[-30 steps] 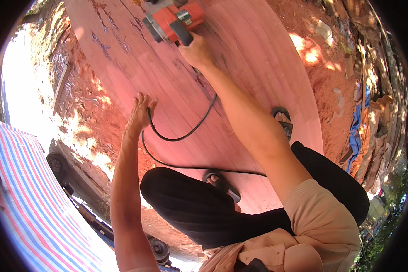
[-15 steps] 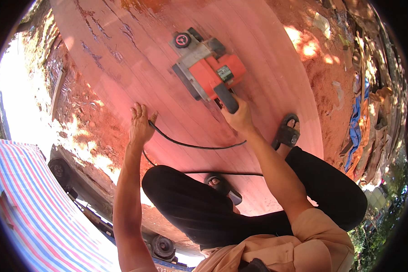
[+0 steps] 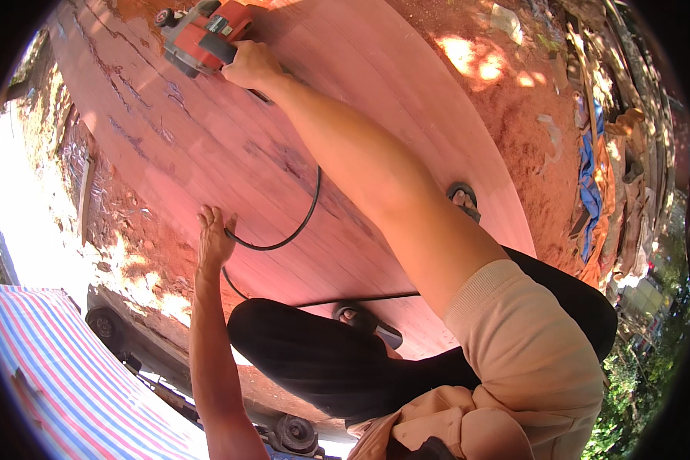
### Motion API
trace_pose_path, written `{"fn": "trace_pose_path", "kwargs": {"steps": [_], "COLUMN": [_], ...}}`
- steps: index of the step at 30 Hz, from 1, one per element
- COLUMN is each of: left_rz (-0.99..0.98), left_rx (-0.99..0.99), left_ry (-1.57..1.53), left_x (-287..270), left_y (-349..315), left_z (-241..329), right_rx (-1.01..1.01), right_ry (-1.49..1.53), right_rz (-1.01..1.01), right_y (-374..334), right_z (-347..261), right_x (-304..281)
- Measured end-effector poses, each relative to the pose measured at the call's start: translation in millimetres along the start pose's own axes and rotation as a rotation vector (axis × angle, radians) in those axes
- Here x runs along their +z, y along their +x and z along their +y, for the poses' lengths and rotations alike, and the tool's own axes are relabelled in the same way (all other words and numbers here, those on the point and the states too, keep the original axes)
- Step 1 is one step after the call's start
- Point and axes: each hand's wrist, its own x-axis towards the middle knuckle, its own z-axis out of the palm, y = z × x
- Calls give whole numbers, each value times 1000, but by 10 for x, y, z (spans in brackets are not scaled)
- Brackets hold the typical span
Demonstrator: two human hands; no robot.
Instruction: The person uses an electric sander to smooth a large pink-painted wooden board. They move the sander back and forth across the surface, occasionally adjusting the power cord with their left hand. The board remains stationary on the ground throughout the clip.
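Note:
Stretched out to the far left, my right hand [image 3: 254, 67] is closed around the black rear handle of a red and grey belt sander [image 3: 207, 38]. The sander rests on a large reddish wooden slab [image 3: 284, 207] with dark cracks, and its front end lies close to the picture's upper rim. My left hand [image 3: 216, 244] is at the slab's left edge, fingers extended and thumb apart. A black power cord [image 3: 299, 230] loops across the slab into this hand, by the thumb, and comes out below near the wrist. The palm is hidden.
My sandalled feet [image 3: 461, 201] are on the slab, with the cord passing by the nearer one. Red soil [image 3: 506, 123] surrounds it. A striped tarp [image 3: 61, 360] and wheeled machinery [image 3: 295, 433] are at lower left; planks and a blue sheet [image 3: 588, 176] lie right.
My right hand has pushed the sander away and to the left, straightening my arm. The cord's loop has been drawn upward. My left hand stays at the slab's edge with the cord.

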Motion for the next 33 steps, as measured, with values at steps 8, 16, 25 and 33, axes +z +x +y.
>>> {"fn": "trace_pose_path", "kwargs": {"steps": [8,16,25,33], "left_rz": [-69,-48,398,571], "left_rx": [89,-99,620,642], "left_ry": [-224,151,-267,-153], "left_x": [14,-193,-106,-212], "left_y": [246,48,-877,-1021], "left_z": [-676,305,2686,3471], "right_rx": [-46,183,246,249], "right_ry": [-152,-109,19,119], "right_rz": [-224,-197,-48,4], "right_y": [-992,-2742,-4288,-4677], "right_z": [467,1138,2402,2698], "right_x": [-1310,-2748,-3484,-3626]}}
